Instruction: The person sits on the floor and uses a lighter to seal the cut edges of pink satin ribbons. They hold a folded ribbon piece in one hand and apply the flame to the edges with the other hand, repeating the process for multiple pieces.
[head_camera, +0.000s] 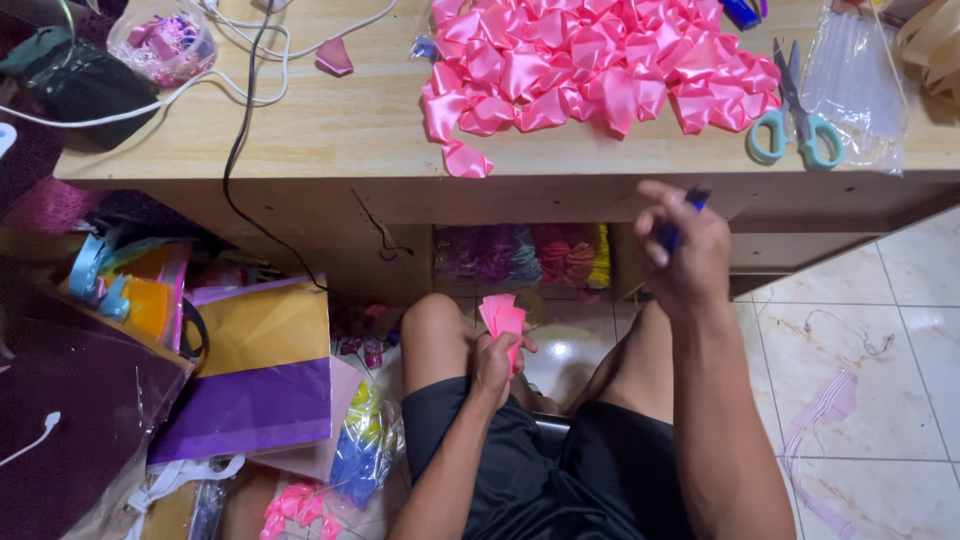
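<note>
Spanning the top of the view, the wooden worktable (330, 130) carries a broad heap of folded pink satin ribbon petals (600, 65), kept together near its front edge where a seated person can reach them; one petal (467, 160) lies at the very lip. Teal-handled scissors (797, 120) rest on a clear plastic bag (850, 85) just right of the heap, again close to hand. Under the table a shelf (520, 255) holds bunched coloured material, too dim to name. On the floor at left, purple and yellow paper sheets (260, 375) lie flat beside clear bags of pink and blue oddments (355, 455). At the table's far left a small clear tub (165, 40) contains pink and purple scraps. The right hand (685, 255) is raised below the table edge, fingers curled tight around a blue pen-like tool (680, 220). Lower, between the knees, the left hand (495, 365) pinches a small fan of cut pink ribbon strips (503, 318), upright, thumb against fingers
</note>
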